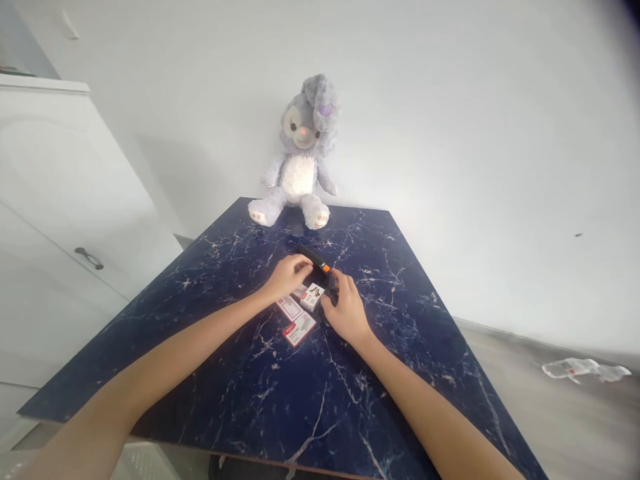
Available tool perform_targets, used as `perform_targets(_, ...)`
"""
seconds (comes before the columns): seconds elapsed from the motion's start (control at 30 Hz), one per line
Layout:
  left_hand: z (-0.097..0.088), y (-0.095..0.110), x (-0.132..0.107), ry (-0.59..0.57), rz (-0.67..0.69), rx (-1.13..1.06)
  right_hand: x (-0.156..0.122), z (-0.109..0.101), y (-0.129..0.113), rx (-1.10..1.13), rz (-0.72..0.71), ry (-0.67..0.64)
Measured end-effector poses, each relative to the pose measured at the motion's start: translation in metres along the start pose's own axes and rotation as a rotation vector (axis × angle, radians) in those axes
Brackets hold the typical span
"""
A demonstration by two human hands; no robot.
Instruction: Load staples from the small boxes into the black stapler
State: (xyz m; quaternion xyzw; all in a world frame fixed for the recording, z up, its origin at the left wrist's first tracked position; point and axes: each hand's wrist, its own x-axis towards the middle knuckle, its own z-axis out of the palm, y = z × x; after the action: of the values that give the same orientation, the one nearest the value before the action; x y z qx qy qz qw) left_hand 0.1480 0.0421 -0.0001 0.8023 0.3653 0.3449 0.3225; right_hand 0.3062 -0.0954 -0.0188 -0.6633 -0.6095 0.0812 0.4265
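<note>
My left hand is closed, thumb and fingertips drawn together beside a long black object with an orange end, which looks like a stapler. Anything between those fingertips is too small to tell. My right hand curves round a dark part near the orange end, with its thumb close to a small white box. That box has a dark picture on top. Below it, two flat red-and-white boxes lie on the table: one partly under the small box, the other nearer to me.
The table has a dark blue marbled top. A grey plush rabbit sits at its far edge against the white wall. At the left stands a white cabinet. Clear plastic packaging lies on the floor at the right.
</note>
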Motion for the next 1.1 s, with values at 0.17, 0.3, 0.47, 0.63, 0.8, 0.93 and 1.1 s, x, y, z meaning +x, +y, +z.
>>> perform_targets(0.17,0.003,-0.003,0.035,0.242,-0.166,0.002,0.011,-0.002,0.011,-0.010,0.034,0.004)
perform_targets(0.3,0.010,0.007,0.057,-0.001,-0.169,-0.069,0.018,-0.009,0.018,0.139,0.025,-0.091)
perform_targets(0.47,0.015,0.032,0.052,-0.407,-0.071,-0.180,0.021,-0.019,0.020,0.311,0.177,-0.032)
perform_targets(0.63,0.009,0.051,0.007,-0.152,0.127,0.113,0.023,-0.020,0.026,0.352,0.042,-0.035)
perform_targets(0.8,0.014,0.050,-0.052,-0.026,0.201,0.393,0.021,-0.018,0.029,0.385,-0.051,-0.236)
perform_targets(0.93,0.018,0.048,-0.065,-0.156,0.203,0.366,0.014,-0.020,0.023,0.329,-0.153,-0.183)
perform_targets(1.1,-0.004,0.048,-0.054,-0.353,0.223,0.276,0.011,-0.025,0.018,0.110,-0.234,-0.100)
